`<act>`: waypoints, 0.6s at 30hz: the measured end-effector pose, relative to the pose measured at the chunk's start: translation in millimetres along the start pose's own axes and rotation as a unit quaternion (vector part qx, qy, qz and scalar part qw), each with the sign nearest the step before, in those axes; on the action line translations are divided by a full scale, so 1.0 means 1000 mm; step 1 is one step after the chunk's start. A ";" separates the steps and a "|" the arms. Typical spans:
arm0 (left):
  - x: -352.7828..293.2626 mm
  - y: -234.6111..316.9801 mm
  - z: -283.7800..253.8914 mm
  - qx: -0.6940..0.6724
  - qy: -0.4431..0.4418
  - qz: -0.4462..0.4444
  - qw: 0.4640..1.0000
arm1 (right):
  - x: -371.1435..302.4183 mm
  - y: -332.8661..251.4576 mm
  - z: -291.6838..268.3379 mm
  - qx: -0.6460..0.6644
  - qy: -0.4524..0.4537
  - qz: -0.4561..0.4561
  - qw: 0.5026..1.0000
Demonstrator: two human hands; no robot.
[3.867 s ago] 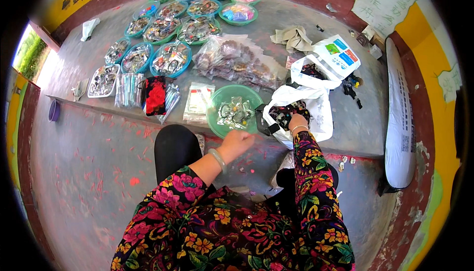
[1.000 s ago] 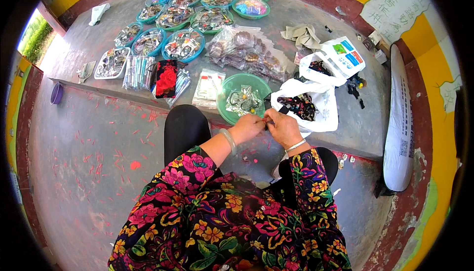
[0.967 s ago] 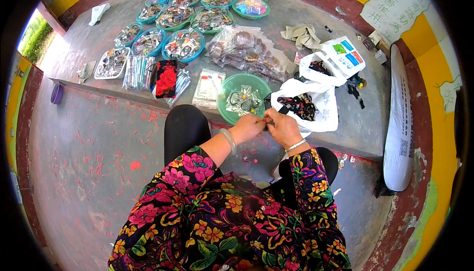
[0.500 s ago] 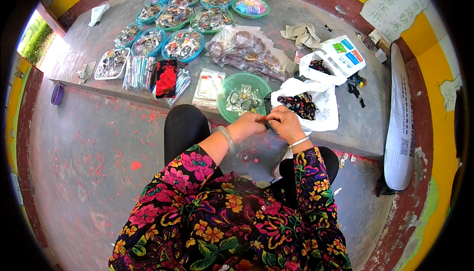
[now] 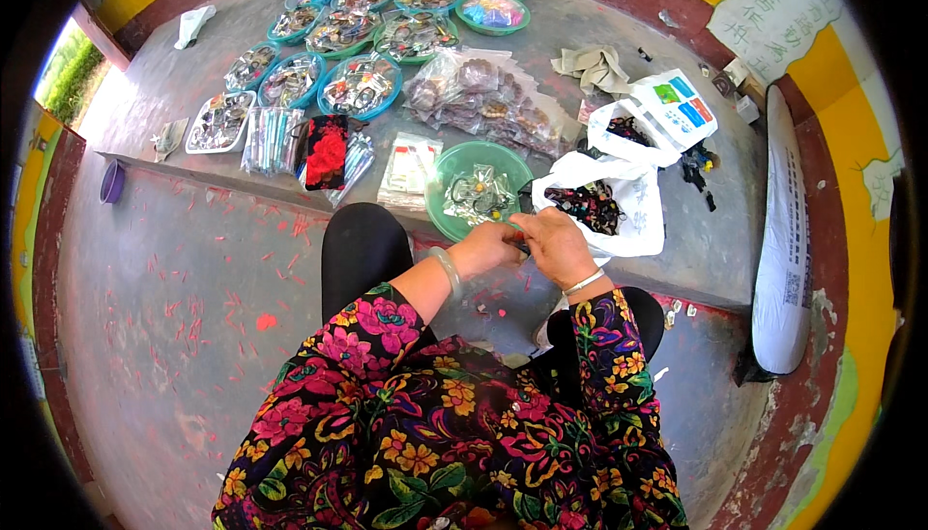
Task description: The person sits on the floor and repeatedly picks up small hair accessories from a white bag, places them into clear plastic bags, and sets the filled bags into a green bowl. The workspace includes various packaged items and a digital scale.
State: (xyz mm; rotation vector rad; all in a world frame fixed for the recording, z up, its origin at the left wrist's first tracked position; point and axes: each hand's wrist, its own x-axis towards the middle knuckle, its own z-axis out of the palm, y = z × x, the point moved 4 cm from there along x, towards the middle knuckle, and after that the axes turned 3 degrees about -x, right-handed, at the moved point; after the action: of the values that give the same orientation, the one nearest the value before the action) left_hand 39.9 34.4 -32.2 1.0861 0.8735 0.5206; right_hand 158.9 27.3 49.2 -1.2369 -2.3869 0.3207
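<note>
My left hand [image 5: 490, 248] and my right hand [image 5: 558, 245] meet just in front of the green plastic basin [image 5: 447, 171], over the platform's front edge. Both are closed, with the fingers pinched around something small and dark that is mostly covered by them; its kind cannot be made out. Inside the basin lie several small clear packets [image 5: 480, 192] with dark loops in them. Close to my right hand, an open white plastic bag [image 5: 638, 203] holds a heap of dark, multicoloured small items [image 5: 586, 207].
Behind the basin lies a pile of clear bags with brown beads [image 5: 488, 100]. Flat white packets [image 5: 410, 169] and a black-and-red pouch [image 5: 326, 153] lie to its left. Several filled basins [image 5: 360, 87] stand farther back. A second white bag [image 5: 667, 114] sits at right.
My right hand has turned over slightly, its back now more upward and its fingers reaching over the left fingertips. My left hand has barely moved.
</note>
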 end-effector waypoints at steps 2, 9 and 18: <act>0.002 -0.004 -0.001 -0.010 0.006 0.011 1.000 | 0.000 -0.005 0.001 -0.024 -0.018 -0.020 0.999; 0.004 -0.010 0.000 0.018 0.007 -0.010 1.000 | -0.003 -0.003 0.013 0.040 -0.063 -0.006 0.997; -0.004 0.011 -0.008 -0.212 0.061 0.009 0.975 | -0.002 0.028 -0.016 0.208 0.164 0.173 0.949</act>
State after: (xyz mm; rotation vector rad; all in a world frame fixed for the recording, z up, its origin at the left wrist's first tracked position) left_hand 31.8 40.2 -22.4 0.6778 0.8126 0.7566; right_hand 187.6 42.4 51.4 -1.3698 -1.7068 0.6355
